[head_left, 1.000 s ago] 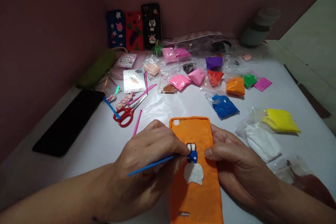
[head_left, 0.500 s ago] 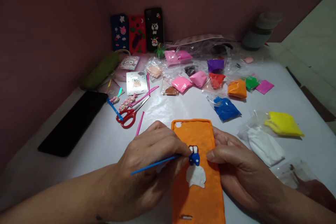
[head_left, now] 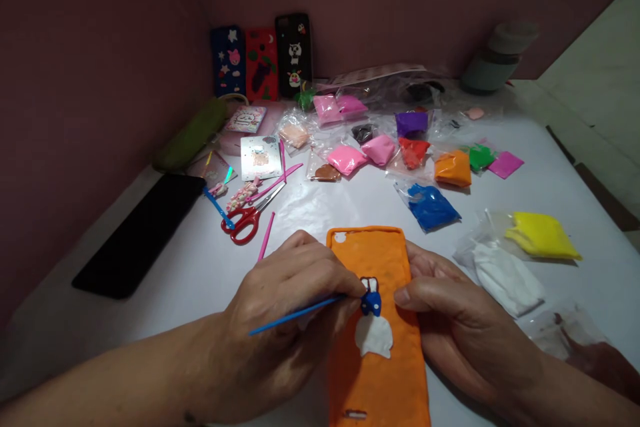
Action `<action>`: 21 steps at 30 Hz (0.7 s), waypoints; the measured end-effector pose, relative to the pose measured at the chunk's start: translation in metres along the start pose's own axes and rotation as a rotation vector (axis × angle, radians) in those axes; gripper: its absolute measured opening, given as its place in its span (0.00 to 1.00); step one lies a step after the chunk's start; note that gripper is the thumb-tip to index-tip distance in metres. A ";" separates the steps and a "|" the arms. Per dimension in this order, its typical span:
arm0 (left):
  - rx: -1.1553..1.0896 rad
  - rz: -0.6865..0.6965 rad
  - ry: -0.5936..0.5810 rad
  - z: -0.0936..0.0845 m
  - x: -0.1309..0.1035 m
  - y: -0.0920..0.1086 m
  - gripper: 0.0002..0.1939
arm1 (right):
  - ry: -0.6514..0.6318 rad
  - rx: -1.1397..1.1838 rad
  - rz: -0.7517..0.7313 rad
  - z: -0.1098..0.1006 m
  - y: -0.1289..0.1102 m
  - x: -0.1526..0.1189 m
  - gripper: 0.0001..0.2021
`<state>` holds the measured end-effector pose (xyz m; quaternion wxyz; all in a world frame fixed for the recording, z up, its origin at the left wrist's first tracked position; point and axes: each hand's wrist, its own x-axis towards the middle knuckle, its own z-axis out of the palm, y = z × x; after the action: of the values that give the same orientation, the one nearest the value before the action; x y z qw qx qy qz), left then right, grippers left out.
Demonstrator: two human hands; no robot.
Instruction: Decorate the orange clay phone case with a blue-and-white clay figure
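Note:
My right hand [head_left: 465, 327] grips an orange clay-covered phone case [head_left: 370, 387] by its right edge, thumb on the face. My left hand [head_left: 295, 313] is closed in a pinch round a thin blue modelling tool [head_left: 295, 315], its fingertips at the middle of the case. There a small blue clay piece [head_left: 371, 305] with white dots and brown-outlined white parts lies on the orange. Just below it sits a flat white clay shape [head_left: 374, 337]. The tool's working tip is hidden by my left fingers.
Red-handled scissors [head_left: 245, 223], a pink tool [head_left: 267, 235] and a black phone [head_left: 143, 233] lie at left. Bags of blue [head_left: 433, 207], yellow [head_left: 543, 235] and white clay [head_left: 505, 280] lie at right, several more behind. Three decorated cases, including a red one [head_left: 261, 63], lean on the wall.
Almost nothing differs. Both hands, the blue tool and the orange case keep nearly the same place, with only a very slight shift of the view.

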<state>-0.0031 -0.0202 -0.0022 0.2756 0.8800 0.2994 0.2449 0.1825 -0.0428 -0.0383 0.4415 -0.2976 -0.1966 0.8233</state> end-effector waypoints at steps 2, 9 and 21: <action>0.007 -0.003 0.007 0.000 0.002 0.000 0.11 | -0.014 0.005 0.000 0.000 0.000 0.000 0.20; 0.009 0.001 0.037 0.001 0.001 0.000 0.10 | 0.001 -0.017 0.015 0.001 0.000 -0.001 0.21; 0.024 -0.018 0.015 0.001 0.002 0.000 0.10 | -0.030 0.004 0.004 0.000 0.001 0.000 0.20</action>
<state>-0.0010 -0.0190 -0.0024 0.2647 0.8788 0.3121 0.2453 0.1818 -0.0432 -0.0387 0.4375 -0.2849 -0.2009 0.8289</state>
